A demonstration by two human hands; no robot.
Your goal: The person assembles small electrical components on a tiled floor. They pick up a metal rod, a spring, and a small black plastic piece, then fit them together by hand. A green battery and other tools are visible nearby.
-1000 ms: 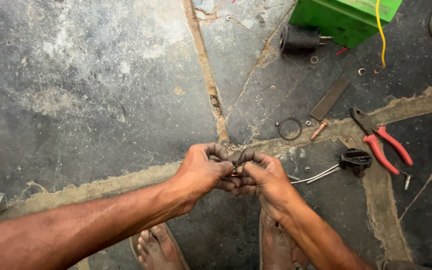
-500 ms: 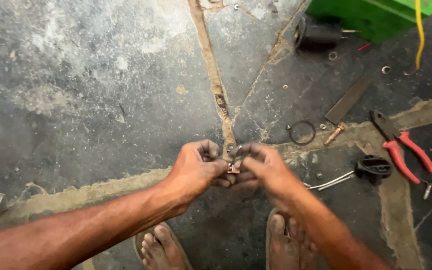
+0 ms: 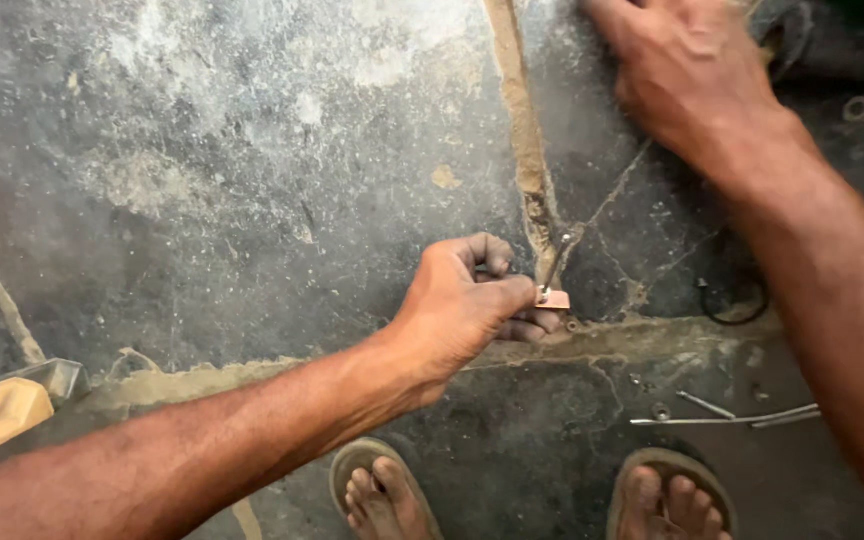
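My left hand (image 3: pixel 462 310) pinches a small copper-coloured flat metal piece (image 3: pixel 553 299) in its fingers, thin pin pointing up-right. Right hand (image 3: pixel 687 70) is well apart, up top; can't tell its grip.

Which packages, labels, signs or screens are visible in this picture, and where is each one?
None is in view. There are only the stone floor, the left hand pinching a small copper-coloured piece with a thin pin, the right hand reaching toward the top edge, and loose metal rods.
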